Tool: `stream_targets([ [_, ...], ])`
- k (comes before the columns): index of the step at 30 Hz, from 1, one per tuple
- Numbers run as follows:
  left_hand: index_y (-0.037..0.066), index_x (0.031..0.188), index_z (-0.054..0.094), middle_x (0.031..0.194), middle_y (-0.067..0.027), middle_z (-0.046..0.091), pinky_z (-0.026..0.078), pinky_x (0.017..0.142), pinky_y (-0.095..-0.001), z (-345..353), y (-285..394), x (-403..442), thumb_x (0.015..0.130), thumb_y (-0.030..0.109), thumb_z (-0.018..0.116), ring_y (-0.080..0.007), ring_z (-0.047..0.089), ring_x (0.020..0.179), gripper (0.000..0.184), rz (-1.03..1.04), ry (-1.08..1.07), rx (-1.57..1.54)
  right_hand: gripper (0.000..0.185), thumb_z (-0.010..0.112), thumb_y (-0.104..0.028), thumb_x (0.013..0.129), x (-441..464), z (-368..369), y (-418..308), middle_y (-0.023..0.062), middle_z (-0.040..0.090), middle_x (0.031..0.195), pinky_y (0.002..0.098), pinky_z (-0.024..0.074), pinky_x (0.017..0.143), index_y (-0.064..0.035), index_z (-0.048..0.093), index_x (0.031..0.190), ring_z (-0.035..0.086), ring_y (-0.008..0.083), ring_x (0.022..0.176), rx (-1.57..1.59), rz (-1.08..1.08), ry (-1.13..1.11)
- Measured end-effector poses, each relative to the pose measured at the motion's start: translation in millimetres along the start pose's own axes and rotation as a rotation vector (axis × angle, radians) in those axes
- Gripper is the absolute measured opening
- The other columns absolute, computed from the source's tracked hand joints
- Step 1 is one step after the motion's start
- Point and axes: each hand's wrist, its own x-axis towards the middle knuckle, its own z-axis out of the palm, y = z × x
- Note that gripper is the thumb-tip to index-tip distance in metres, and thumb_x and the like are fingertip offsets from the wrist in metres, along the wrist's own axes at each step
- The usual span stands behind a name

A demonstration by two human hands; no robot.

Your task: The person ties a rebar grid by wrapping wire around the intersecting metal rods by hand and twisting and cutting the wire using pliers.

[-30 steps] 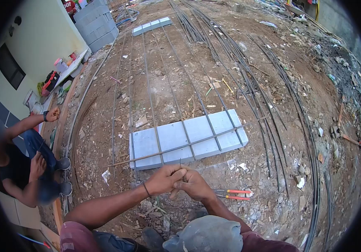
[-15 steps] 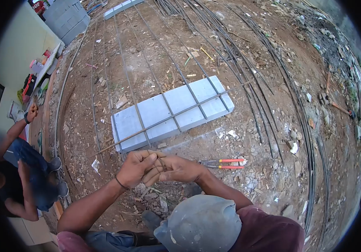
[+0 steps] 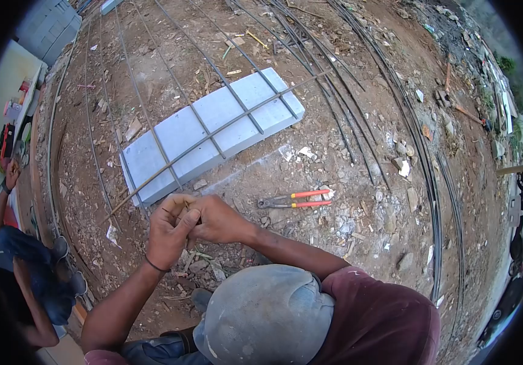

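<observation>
My left hand [image 3: 169,230] and my right hand [image 3: 217,219] meet in front of me, fingers closed together around thin dark wire [image 3: 186,205]. Most of the wire is hidden by the fingers. Just beyond them lies a pale grey block [image 3: 179,131], with several steel bars across its top. One crosswise bar [image 3: 228,126] rests over the others and sticks out past both ends of the block. To the right of my right hand, pincers [image 3: 282,201] with red handles lie on the ground, touched by neither hand.
A person [image 3: 24,249] sits at the left beside the wall. Long steel bars [image 3: 428,158] run along the ground at right. A hammer [image 3: 471,115] lies farther right. Stacked grey blocks [image 3: 45,27] stand at the far left. Rubble covers the dirt.
The view has shifted right, so the block and pincers appear farther left and the block higher. My right hand has turned from palm-up to back-up, its fingers closing against the left hand's.
</observation>
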Motion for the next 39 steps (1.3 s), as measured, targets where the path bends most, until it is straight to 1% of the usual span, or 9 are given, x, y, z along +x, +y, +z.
stream_targets([
  [3,0.002,0.120,0.058,0.099,-0.0033,0.068,0.052,0.063,-0.0218,0,-9,-6,0.102,0.015,0.068,-0.0047,0.062,0.082,0.025,0.048,0.066,0.046,0.010,0.072,-0.001,0.082,2,-1,19,0.0067,0.076,0.080,0.0299,0.0595,0.065,0.0038,0.073,0.091,0.073,0.0139,0.076,-0.117,-0.145,-0.049],
  [9,0.001,0.119,0.058,0.109,-0.0096,0.071,0.062,0.081,-0.0302,-6,-15,-9,0.106,0.017,0.060,-0.0167,0.073,0.097,0.021,0.018,0.236,-0.149,0.036,0.068,0.004,0.091,2,-8,27,0.0152,0.074,0.115,0.0325,0.0582,0.095,0.0074,0.064,0.127,0.070,0.0190,0.111,0.582,-0.102,-0.128],
  [12,0.001,0.119,0.058,0.108,-0.0108,0.071,0.062,0.080,-0.0301,-1,-17,-6,0.108,0.023,0.057,-0.0185,0.073,0.097,0.025,0.032,0.250,-0.212,0.048,0.069,0.004,0.089,3,9,24,0.0116,0.071,0.121,0.0305,0.0585,0.092,0.0051,0.058,0.136,0.068,0.0153,0.111,0.487,-0.123,-0.068],
  [17,-0.001,0.099,0.065,0.087,-0.0109,0.071,0.059,0.064,-0.0325,-13,-38,15,0.110,0.045,0.049,-0.0187,0.071,0.073,0.049,-0.071,0.406,-0.424,0.049,0.071,0.004,0.087,8,44,29,0.0192,0.072,0.116,0.0363,0.0597,0.093,0.0050,0.053,0.133,0.074,0.0264,0.109,0.028,-0.275,0.270],
  [23,0.007,0.077,0.055,0.063,-0.0067,0.060,0.055,0.048,-0.0343,-65,-3,52,0.100,0.070,0.049,-0.0196,0.062,0.051,0.067,-0.093,0.711,-0.175,0.039,0.078,-0.004,0.089,-2,28,9,0.0191,0.076,0.103,0.0363,0.0612,0.083,0.0034,0.059,0.122,0.077,0.0253,0.096,-0.348,-0.537,0.508],
  [30,0.006,0.069,0.054,0.053,-0.0053,0.053,0.045,0.039,-0.0275,-87,25,18,0.090,0.087,0.032,-0.0158,0.055,0.042,0.087,-0.148,0.194,-0.108,0.020,0.065,-0.008,0.102,10,-6,13,0.0146,0.075,0.100,0.0292,0.0593,0.078,0.0060,0.064,0.116,0.072,0.0169,0.085,0.128,-0.080,0.504],
  [32,0.006,0.065,0.054,0.048,-0.0034,0.048,0.040,0.036,-0.0260,-80,33,10,0.081,0.095,0.017,-0.0128,0.051,0.038,0.098,-0.161,0.041,-0.064,0.023,0.065,-0.012,0.103,19,-4,-10,0.0148,0.075,0.100,0.0295,0.0589,0.080,0.0066,0.064,0.117,0.072,0.0167,0.087,0.116,-0.078,0.416],
  [36,0.006,0.063,0.054,0.047,-0.0028,0.049,0.043,0.037,-0.0274,-66,33,1,0.074,0.101,0.011,-0.0133,0.054,0.039,0.104,-0.160,-0.090,0.207,0.032,0.068,-0.021,0.103,45,17,-37,0.0111,0.075,0.098,0.0296,0.0559,0.082,0.0064,0.069,0.118,0.069,0.0140,0.088,0.102,-0.143,0.213],
  [39,0.007,0.062,0.053,0.047,-0.0028,0.049,0.042,0.036,-0.0275,-65,27,6,0.074,0.101,0.012,-0.0135,0.053,0.038,0.103,-0.285,-0.135,0.081,0.028,0.071,-0.021,0.101,60,17,-28,0.0070,0.074,0.095,0.0285,0.0519,0.079,0.0049,0.074,0.109,0.065,0.0114,0.083,0.037,-0.139,0.047],
])
